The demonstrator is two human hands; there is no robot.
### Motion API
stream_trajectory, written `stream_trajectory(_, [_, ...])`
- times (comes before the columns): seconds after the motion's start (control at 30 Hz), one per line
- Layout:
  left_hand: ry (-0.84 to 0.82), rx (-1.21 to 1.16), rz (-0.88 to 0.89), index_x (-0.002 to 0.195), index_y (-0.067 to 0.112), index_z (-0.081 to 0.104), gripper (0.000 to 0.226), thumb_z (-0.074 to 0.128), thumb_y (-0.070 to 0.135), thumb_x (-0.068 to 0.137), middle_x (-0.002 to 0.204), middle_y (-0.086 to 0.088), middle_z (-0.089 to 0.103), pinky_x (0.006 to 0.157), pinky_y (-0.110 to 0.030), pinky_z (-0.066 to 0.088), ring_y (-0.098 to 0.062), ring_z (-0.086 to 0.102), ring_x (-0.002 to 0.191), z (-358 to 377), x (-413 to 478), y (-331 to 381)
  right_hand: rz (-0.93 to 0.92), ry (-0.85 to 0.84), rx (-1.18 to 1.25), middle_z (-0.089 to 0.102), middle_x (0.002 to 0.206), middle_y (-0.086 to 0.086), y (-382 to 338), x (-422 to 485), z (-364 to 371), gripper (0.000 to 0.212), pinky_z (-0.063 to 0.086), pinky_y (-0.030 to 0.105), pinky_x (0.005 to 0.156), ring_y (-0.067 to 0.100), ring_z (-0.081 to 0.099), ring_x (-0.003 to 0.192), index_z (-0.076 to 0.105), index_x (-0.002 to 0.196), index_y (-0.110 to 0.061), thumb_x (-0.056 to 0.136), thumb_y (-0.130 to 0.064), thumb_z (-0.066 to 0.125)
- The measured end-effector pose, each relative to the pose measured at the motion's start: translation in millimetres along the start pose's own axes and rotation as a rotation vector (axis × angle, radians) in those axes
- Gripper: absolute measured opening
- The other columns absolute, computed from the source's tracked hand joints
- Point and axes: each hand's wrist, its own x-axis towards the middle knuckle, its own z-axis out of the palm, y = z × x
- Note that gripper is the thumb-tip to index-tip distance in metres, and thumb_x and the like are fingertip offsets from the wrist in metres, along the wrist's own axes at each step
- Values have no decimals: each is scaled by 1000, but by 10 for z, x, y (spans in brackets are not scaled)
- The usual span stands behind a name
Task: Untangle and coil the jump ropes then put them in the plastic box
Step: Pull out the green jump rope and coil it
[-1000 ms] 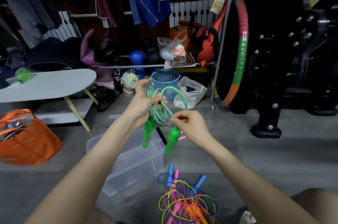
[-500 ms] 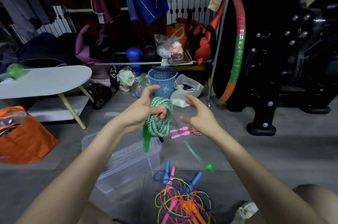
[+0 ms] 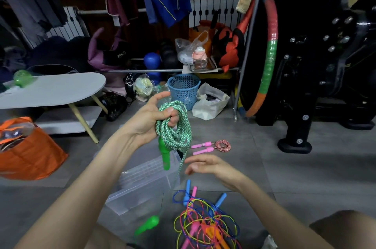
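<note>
Green rope [image 3: 175, 126]: gathered in a loose coil, held in the air above the box [image 3: 140, 183]. Left hand [image 3: 150, 118] gripped the coil, fingers curled through the loops, thumb raised clear. One green handle [image 3: 165, 156] hung straight down from the coil, over the box's far end. A single strand ran from the coil down past the box's right edge. Second handle [image 3: 147, 224] was low near the floor, in front of the box, and blurred.

Right hand [image 3: 207, 165]: empty, fingers loose and slightly spread, tips just beside the hanging strand. Contact could not be told.

The box was clear plastic and stood on the grey floor; its contents could not be made out.

Tangle [image 3: 205, 222] of thin blue, pink, yellow and orange ropes lay on the floor right of the box, below the right hand. Pink rope [image 3: 213, 147], coiled, with both handles side by side, lay on the floor beyond the right hand.

Further out: blue basket [image 3: 184, 90] behind the coil, white table [image 3: 50, 90] at left, orange bag [image 3: 30, 153] below the table, hoop [image 3: 268, 55] leaning at right.
</note>
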Motion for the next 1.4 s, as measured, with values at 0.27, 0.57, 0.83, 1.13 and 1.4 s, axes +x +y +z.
stream_trajectory(0.27, [3,-42,-3,131,19,32,52,34,-12,90,55,-5,49,42,-20,40,-12,46,48,15,8,23,-127,198,-2,66,84,-1,-47,256,124,14,46,12,76,0,63,78,64,97,2,91,-6,54])
stream_trajectory(0.57, [221,-280,113,132,16,33,52,33,-13,88,59,-3,48,41,-17,38,-8,44,47,-475,49,240,-27,631,50,60,56,-3,317,-97,-375,13,39,15,52,0,52,48,62,81,-11,87,-1,59])
stream_trajectory(0.83, [524,62,126,136,13,27,54,41,-13,90,77,-14,51,45,-21,39,-19,47,62,-560,110,-63,-253,814,-1105,67,78,10,-439,184,-255,9,43,35,63,32,61,75,63,92,-13,87,-19,59])
stream_trajectory(1.13, [435,-56,61,124,19,31,30,36,5,98,72,-15,52,44,-23,44,-21,50,57,-441,64,-295,-459,321,-1334,62,88,8,-1008,406,121,18,46,35,68,30,60,85,72,92,-16,87,-28,59])
stream_trajectory(1.4, [271,-68,-33,126,17,38,39,39,-5,93,74,-17,59,46,-27,48,-23,57,52,-272,7,-426,-296,359,-901,69,93,-2,-1195,587,1,13,48,35,81,15,61,90,74,86,-19,83,-30,66])
